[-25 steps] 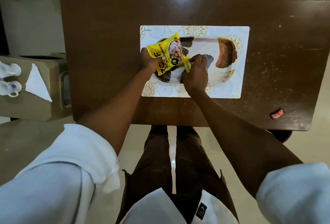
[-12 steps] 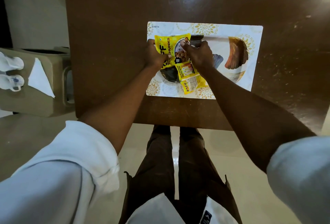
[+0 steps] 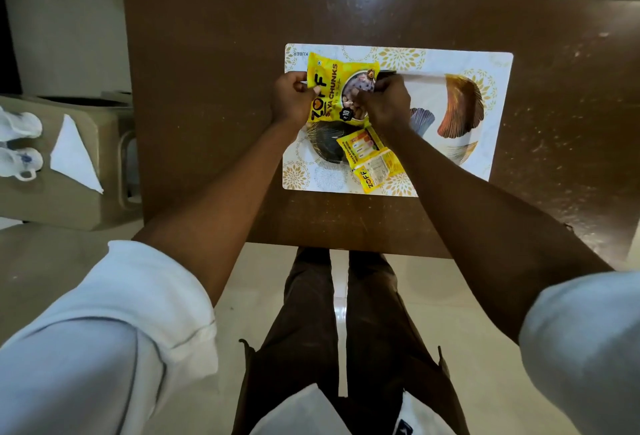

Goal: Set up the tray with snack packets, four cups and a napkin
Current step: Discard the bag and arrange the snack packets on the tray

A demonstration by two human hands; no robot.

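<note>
Setup step, snack packets. The left grip [image 3: 291, 98] pinched the left edge of the large yellow packet [image 3: 332, 88]. The right grip [image 3: 384, 105] was curled on the packet's right edge. The packet sat between them at the far left corner of the tray [image 3: 498, 63], lettering running near to far. Contact with the tray could not be judged. A second packet [image 3: 372, 160] lay back side up on the tray's near edge, angled, just beside the right wrist. The rest of the task's things lay to the left, off the surface [image 3: 207, 88]: white cups [image 3: 20, 143] and a folded napkin [image 3: 74, 154] on a side stand [image 3: 69, 206], with the cup count unclear at the picture's edge. Judgement: the left grip was nearer these and, once it let go, would reach left across the surface's left edge.
</note>
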